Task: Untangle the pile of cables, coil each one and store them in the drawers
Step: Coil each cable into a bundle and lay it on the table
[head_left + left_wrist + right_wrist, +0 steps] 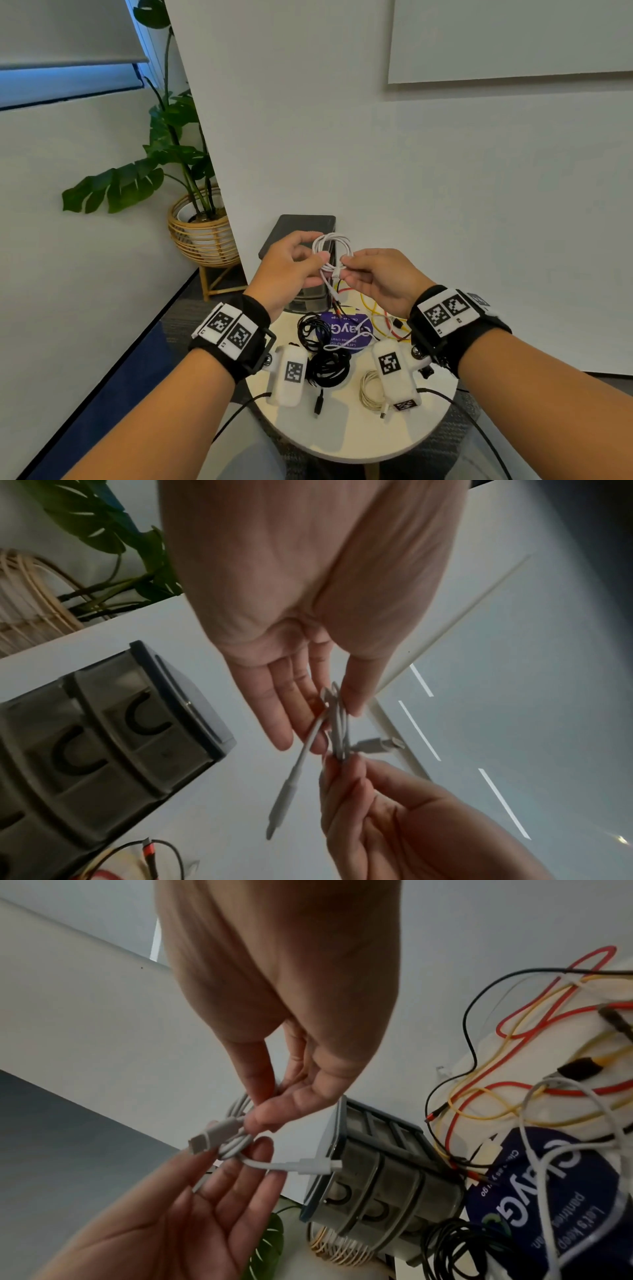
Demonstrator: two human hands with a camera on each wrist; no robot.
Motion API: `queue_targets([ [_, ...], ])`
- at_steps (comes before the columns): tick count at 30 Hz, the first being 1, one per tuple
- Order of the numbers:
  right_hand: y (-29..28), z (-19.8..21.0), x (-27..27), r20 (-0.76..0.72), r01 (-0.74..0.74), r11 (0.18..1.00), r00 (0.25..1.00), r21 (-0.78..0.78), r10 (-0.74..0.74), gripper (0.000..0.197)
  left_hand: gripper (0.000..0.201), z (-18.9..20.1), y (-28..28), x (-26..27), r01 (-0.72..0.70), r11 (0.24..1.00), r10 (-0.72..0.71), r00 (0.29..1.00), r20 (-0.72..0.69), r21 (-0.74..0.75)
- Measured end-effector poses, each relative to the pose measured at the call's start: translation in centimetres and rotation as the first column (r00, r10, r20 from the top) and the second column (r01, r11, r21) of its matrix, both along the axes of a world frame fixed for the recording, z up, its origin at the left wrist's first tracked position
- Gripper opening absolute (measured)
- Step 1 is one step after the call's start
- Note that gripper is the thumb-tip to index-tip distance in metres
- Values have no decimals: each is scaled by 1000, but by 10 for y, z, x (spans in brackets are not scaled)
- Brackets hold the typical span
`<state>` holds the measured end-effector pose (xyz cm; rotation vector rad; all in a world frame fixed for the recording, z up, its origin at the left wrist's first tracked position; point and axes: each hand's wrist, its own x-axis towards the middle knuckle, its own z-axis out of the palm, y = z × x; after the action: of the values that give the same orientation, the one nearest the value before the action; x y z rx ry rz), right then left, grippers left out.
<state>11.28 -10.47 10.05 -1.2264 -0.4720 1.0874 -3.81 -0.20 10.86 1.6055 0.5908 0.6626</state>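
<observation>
Head view is showing me both hands raised above the round table (342, 442). My left hand (287, 270) and right hand (380, 277) are pinching the white cable (330, 250), coiled between them, I think to keep its loops together. The drawer unit (301, 236) is standing just behind, its drawers closed, with open air in between.

Head view looks down from above; both wrist views look up close, sharing the drawers (103, 737)
</observation>
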Motion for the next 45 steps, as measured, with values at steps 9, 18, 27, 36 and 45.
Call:
queue_targets([
  [9,-7,-19,12,256,24,983,966,-182,23,15,31,-27,-9,6,22,987,-38,995,-94,-161],
  [18,-60,-61,58,271,-104,817,913,-568,305,30,16,-71,-40,23,299,931,-135,816,-562,209],
  [27,-57,-114,46,311,-116,621,785,-775,536,7,45,-107,-35,46,474,761,126,561,-818,443],
  [36,-54,-98,55,538,-5,627,509,-779,672,22,15,-92,-26,46,384,826,69,656,-751,412],
  [45,-38,-83,67,754,-1,795,318,-607,575,26,18,-40,-21,46,145,949,-10,900,-436,279],
])
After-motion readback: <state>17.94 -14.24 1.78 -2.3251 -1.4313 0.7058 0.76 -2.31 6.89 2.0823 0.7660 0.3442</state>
